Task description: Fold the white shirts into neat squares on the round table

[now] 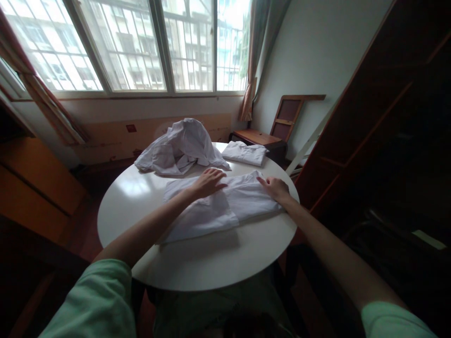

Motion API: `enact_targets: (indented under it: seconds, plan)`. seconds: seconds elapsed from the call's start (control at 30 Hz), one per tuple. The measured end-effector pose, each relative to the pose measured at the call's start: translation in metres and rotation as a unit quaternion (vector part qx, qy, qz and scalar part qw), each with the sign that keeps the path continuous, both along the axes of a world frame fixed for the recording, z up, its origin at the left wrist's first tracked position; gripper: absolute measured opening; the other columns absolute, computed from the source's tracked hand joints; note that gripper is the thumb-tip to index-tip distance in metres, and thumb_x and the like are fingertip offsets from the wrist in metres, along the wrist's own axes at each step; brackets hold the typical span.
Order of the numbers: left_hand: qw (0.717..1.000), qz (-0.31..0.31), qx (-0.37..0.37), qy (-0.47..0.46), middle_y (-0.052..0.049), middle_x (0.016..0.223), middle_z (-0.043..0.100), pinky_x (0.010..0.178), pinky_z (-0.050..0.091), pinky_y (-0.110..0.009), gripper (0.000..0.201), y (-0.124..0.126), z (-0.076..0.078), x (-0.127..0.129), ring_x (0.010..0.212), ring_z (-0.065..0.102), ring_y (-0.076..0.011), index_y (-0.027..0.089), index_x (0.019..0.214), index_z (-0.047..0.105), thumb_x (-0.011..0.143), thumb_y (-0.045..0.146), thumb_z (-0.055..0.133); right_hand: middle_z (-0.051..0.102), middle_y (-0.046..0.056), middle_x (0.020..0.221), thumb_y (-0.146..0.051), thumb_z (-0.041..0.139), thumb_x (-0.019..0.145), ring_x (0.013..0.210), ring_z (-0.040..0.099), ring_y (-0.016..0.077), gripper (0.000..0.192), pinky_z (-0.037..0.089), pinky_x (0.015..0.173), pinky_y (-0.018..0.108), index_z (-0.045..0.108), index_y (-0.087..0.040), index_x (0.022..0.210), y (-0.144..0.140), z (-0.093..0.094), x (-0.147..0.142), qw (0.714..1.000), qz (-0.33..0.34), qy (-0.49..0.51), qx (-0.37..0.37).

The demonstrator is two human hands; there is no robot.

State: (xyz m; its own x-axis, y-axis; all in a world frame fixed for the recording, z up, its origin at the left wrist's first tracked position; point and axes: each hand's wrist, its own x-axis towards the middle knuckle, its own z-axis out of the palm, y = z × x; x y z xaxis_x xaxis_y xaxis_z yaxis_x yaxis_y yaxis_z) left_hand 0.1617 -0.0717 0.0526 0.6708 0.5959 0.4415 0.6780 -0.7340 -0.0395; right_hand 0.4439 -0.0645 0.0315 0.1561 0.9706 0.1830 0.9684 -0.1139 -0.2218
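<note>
A partly folded white shirt (211, 217) lies across the near half of the round white table (197, 274). My left hand (210, 182) rests on its upper middle, palm down with the fingers stretched out. At the shirt's right end, my right hand (275, 188) is closed with its fingers curled against the cloth. The exact grip of the right fingertips is partly hidden. Behind my left hand sits a crumpled heap of white cloth (179, 148). A neatly folded white garment (244, 153) lies at the table's far right.
A wooden chair (259, 137) stands beyond the table at the right, near the wall. Barred windows (137, 47) with striped curtains (45, 94) line the far side. A dark wooden panel (347, 117) leans in at the right, and an orange-brown cabinet (35, 183) stands at the left.
</note>
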Motion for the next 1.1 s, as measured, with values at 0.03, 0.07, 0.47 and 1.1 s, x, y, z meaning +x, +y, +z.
enact_targets:
  seconds: [0.03, 0.07, 0.47, 1.1]
  plan:
    - [0.999, 0.044, -0.012, -0.024, -0.011, 0.115, 0.059, 0.094, 0.034, -0.036, 0.037, 0.007, -0.001, -0.012, 0.107, 0.051, -0.0228, 0.017, 0.111, 0.055, 0.088, 0.043, 0.045, 0.069, 0.014, 0.092, -0.063, 0.036, 0.083, 0.085, 0.064, 0.0261, 0.057, 0.042, 0.065, 0.029, 0.067, -0.016, 0.088, 0.0, -0.001, 0.0, 1.0, 0.014, 0.0, 0.011]
    - [0.995, 0.087, -0.028, -0.05, -0.012, 0.116, 0.058, 0.094, 0.034, -0.036, 0.037, 0.013, -0.003, -0.026, 0.107, 0.051, -0.0232, 0.016, 0.112, 0.054, 0.088, 0.042, 0.044, 0.069, 0.013, 0.091, -0.062, 0.042, 0.081, 0.084, 0.063, 0.0252, 0.052, 0.041, 0.064, 0.028, 0.065, -0.016, 0.09, 0.0, -0.002, 0.001, 0.999, 0.029, 0.002, 0.021]
    - [0.891, 0.268, -0.249, -0.268, -0.003, 0.063, 0.06, 0.054, 0.035, -0.023, 0.057, 0.012, -0.021, -0.14, 0.065, 0.051, -0.0169, 0.013, 0.072, 0.062, 0.071, 0.066, 0.041, 0.067, 0.012, 0.098, -0.052, 0.053, 0.079, 0.087, 0.061, 0.024, 0.041, 0.039, 0.065, 0.026, 0.058, -0.016, 0.099, 0.007, -0.009, 0.002, 0.995, 0.096, 0.026, 0.025]
    - [0.877, 0.211, -0.338, -0.269, 0.003, 0.051, 0.042, 0.048, 0.027, -0.023, 0.049, -0.014, -0.022, -0.108, 0.05, 0.037, -0.0109, 0.018, 0.054, 0.047, 0.065, 0.065, 0.05, 0.067, 0.013, 0.098, -0.044, 0.05, 0.085, 0.088, 0.063, 0.0258, 0.036, 0.038, 0.063, 0.028, 0.057, -0.016, 0.105, 0.019, -0.001, 0.022, 0.995, 0.061, -0.071, 0.032]
